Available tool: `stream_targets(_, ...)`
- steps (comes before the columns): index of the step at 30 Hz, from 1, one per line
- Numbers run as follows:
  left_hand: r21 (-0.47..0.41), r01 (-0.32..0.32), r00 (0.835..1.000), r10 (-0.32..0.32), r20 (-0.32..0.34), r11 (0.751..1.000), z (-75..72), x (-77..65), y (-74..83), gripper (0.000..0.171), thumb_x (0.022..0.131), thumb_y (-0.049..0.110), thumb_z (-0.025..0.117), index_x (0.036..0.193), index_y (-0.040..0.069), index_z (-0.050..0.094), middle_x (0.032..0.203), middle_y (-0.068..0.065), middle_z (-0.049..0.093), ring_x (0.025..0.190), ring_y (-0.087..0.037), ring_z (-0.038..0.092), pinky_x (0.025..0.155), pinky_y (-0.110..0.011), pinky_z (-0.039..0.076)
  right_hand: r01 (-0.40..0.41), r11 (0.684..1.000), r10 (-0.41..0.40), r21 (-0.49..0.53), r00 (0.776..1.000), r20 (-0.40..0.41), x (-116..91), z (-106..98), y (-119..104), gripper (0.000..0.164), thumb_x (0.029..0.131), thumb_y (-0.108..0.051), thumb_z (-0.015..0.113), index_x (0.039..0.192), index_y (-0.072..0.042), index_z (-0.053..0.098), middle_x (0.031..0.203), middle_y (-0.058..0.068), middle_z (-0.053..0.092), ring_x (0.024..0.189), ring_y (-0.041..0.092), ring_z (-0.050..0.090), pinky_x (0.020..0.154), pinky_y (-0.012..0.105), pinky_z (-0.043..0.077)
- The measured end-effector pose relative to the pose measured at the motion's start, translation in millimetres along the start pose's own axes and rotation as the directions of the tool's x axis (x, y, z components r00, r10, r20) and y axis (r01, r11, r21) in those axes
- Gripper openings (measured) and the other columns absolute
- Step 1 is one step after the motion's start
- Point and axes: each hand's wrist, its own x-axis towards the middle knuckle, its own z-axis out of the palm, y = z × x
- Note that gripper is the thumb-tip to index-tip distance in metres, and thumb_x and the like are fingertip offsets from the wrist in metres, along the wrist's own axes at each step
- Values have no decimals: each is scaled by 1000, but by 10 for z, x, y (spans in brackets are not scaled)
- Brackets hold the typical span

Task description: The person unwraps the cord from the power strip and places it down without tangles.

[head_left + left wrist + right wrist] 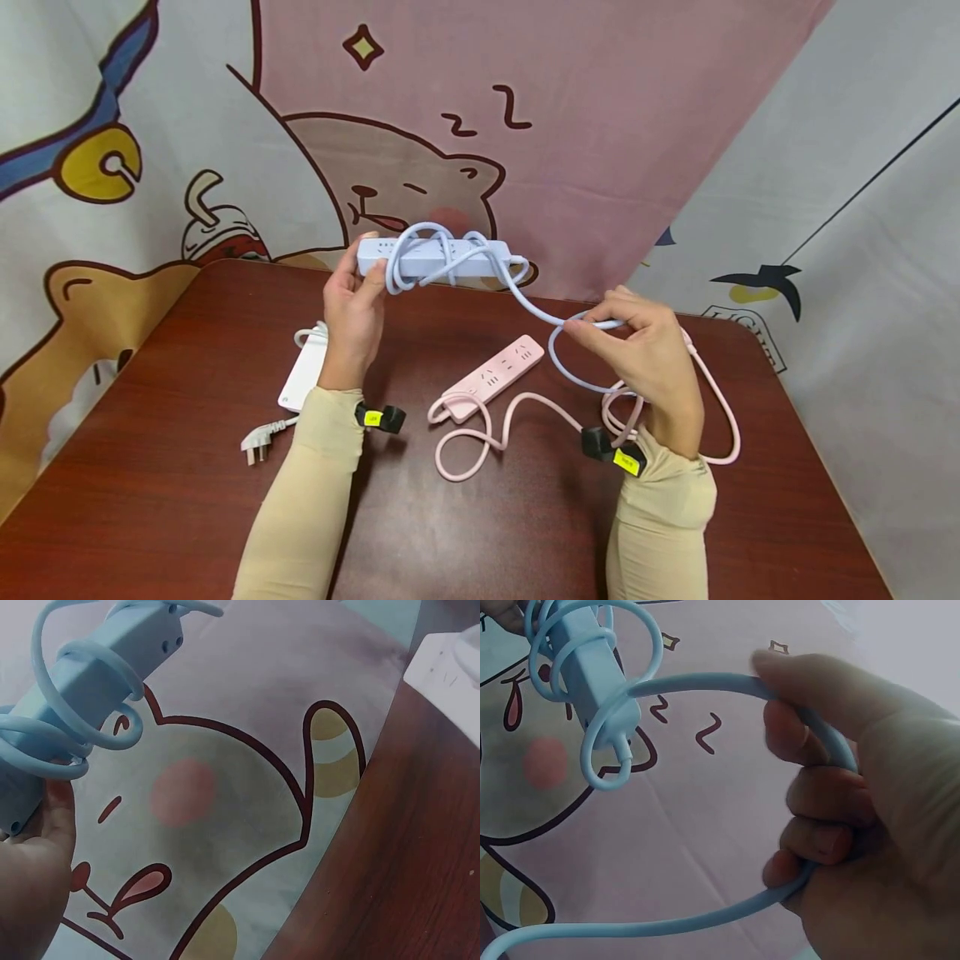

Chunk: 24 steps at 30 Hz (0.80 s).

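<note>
Beige sleeves [300, 508] enter at the bottom edge of the head view, left and right of centre. Each wrist carries a black camera [390, 419] with a yellow label. Red-brown tabletop [525, 533] occupies the lower part of the frame. Pink strip [491, 379]: lies diagonally near centre. Its pink cord [531, 396] loops at the lower end, then runs right. White strip [303, 375]: lies left of centre, beside the left wrist; its plug [258, 440] points toward the lower edge. Right hand [648, 354], right of centre: thumb and forefinger pinch the blue cord [705, 682]; the other fingers curl around it. Left hand [354, 312], left of centre: grips the left end of the blue strip [474, 268]. The blue strip is held raised at upper centre, roughly horizontal. Several turns of blue cord wrap its body; the cord leaves its right end, and a free length spans to the right hand. Patterned curtain [600, 125] hangs behind, printed with a sleeping bear at upper centre.
</note>
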Motion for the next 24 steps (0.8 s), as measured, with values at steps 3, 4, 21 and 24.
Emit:
stream_targets(3,-16,-13,1000,12,-9,1000,-5,1,0,40,101,-3,54,140,-6,49,112,0,66,101,-9,62,86,-19,54,-20,999,21,-30,999,41,-16,-5,17,19,80,2,82,71,-13,74,66,-7,51,68,8,41,56,25,32)
stream_targets(4,-20,-16,1000,16,-12,1000,-6,1,2,40,101,-3,54,140,-6,49,112,0,66,101,-9,62,86,-20,54,-23,999,26,-41,998,59,-19,-5,23,20,80,1,82,71,-14,73,67,-7,51,68,7,41,56,25,32)
stream_targets(21,-64,-40,999,39,-16,997,-25,22,6,39,101,1,56,139,-8,50,112,-2,65,99,-10,63,89,-21,55,-108,963,174,-247,948,267,24,120,173,27,83,-13,77,63,-22,62,68,-6,54,66,8,48,59,22,40)
stream_targets(24,-91,-43,999,41,-19,995,-24,23,0,34,101,2,57,134,-4,55,111,-3,65,98,-11,63,91,-22,55,-101,959,174,-264,947,271,33,149,229,26,83,-13,77,63,-21,62,67,-5,54,66,8,48,59,22,39)
